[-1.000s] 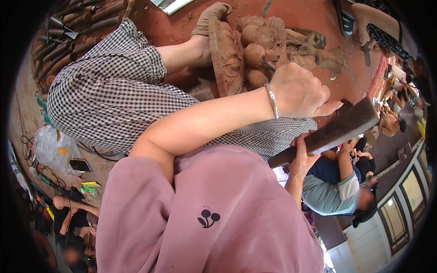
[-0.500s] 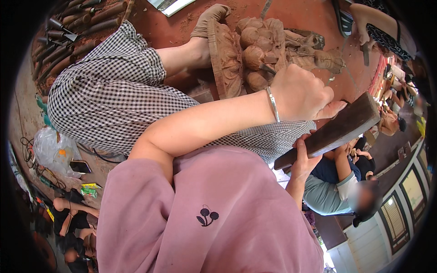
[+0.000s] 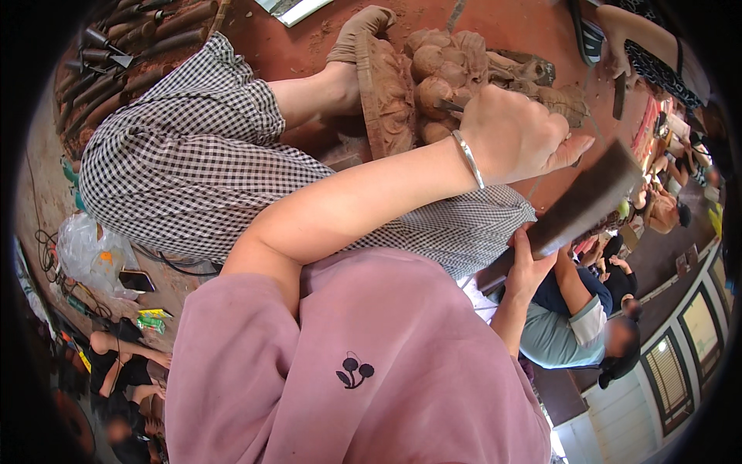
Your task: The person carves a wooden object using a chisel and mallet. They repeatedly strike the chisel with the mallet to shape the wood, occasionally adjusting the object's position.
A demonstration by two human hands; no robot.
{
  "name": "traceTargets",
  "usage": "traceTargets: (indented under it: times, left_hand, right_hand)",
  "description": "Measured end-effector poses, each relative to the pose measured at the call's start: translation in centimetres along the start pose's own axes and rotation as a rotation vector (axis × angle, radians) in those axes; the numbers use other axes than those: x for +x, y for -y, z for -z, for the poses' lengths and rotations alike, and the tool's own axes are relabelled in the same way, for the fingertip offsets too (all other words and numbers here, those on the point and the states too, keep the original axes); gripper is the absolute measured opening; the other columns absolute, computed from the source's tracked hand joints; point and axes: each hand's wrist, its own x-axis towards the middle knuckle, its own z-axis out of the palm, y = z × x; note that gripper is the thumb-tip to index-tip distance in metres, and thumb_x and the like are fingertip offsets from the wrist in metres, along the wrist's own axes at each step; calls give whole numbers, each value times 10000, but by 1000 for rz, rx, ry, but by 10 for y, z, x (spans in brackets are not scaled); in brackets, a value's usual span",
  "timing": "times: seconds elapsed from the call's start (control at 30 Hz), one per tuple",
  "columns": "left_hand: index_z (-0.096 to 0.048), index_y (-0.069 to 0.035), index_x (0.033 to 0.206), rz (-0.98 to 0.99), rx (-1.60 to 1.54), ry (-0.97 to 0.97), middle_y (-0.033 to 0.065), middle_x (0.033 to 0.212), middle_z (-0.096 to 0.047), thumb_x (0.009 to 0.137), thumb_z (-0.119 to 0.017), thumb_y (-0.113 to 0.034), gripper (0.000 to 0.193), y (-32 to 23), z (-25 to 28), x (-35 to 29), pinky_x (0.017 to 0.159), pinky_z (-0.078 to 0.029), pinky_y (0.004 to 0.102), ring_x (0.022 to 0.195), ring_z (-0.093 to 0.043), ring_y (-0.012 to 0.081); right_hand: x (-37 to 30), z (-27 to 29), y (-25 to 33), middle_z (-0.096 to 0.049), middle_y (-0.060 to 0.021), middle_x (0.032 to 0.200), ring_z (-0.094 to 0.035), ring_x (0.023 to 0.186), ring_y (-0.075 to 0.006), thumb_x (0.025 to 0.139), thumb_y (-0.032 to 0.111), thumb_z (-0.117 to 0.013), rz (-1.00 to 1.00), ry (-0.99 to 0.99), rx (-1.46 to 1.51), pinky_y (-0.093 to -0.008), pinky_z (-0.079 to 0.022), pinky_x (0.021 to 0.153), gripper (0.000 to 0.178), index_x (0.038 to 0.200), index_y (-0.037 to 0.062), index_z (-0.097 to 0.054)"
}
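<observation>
My left hand, a silver bangle on its wrist, is closed around a chisel with its thumb stretched out to the right. The chisel's narrow metal blade points left onto the rounded fruit-like shapes of a brown wood carving. Most of its handle is hidden in the fist. Lower right, my right hand grips a long dark wooden mallet, which is smeared by motion. The mallet's broad end is close to the handle side of my left fist, apart from it.
My bare foot, in a brown wrap, rests against the carving's left edge. Several chisels lie at the upper left. A plastic bag and a phone are at the left. Another person's hand is at the upper right; people sit at the right.
My left hand and the chisel have shifted slightly upward on the carving. The mallet has swung a little up and to the right and is now blurred.
</observation>
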Motion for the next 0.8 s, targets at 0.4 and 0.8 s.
traceTargets:
  times: [0.4, 0.8]
  left_hand:
    - [-577, -69, 819, 203, -79, 569, 126, 723, -636, 912, -573, -362, 307, -40, 15, -33, 592, -502, 446, 675, -646, 315]
    - [-592, -27, 982, 68, -154, 712, 217, 784, -653, 930, -590, -269, 247, -12, -11, -21, 626, -501, 478, 733, -640, 413]
  right_hand:
    - [-13, -22, 7, -625, -63, 765, -588, 640, -151, 832, 48, -668, -264, 5, 273, -277, -462, 588, 197, 1009, -2, -597]
    - [11, 11, -61, -578, -60, 724, -581, 590, -172, 862, 108, -654, -613, 19, 853, -324, -505, 525, 172, 966, 27, -544]
